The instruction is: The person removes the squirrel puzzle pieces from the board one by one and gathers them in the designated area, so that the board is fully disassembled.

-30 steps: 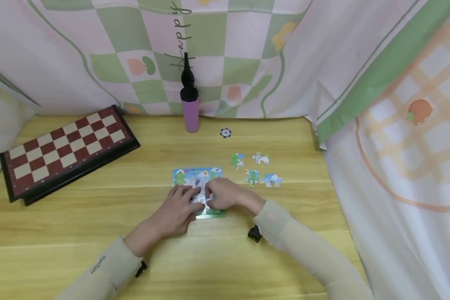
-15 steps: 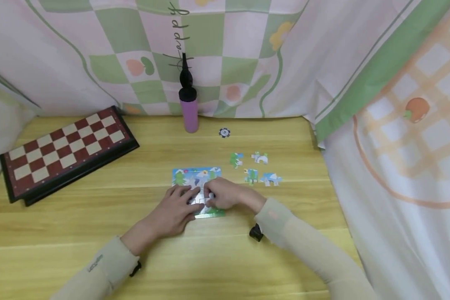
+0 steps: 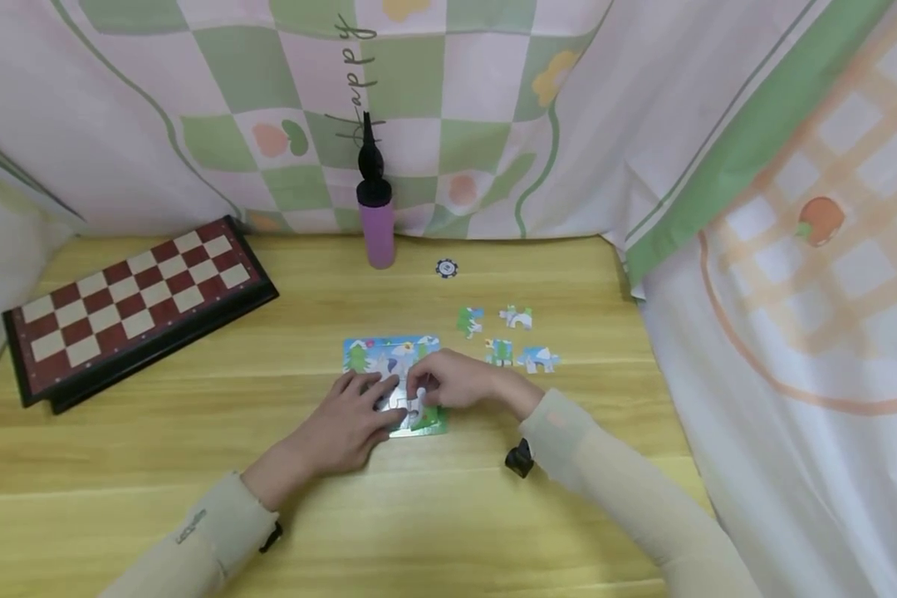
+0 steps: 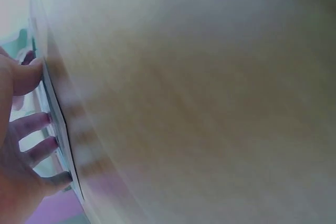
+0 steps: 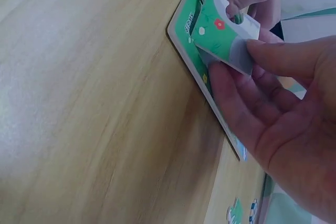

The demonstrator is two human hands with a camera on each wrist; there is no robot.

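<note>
Green piece: one green jigsaw piece [image 5: 223, 35] with a red flower, pinched between thumb and fingers of the right hand [image 3: 459, 384], tilted up over the near edge of the puzzle board.
Puzzle board: one puzzle board [image 3: 392, 353], flat at mid-counter, partly covered by both hands.
Left hand: the left hand [image 3: 355, 415] lies on the board, fingers spread flat.
Loose pieces: four loose puzzle pieces [image 3: 504, 336], just right of the board.
Surface: light wooden counter [image 3: 157, 465]; pink-and-green checked cloth [image 3: 456, 91] hangs behind and to the right.
Around: one chessboard [image 3: 130, 303] at the far left; one purple bottle with black top [image 3: 377, 220] at the back; one poker chip [image 3: 446, 268] near it.
</note>
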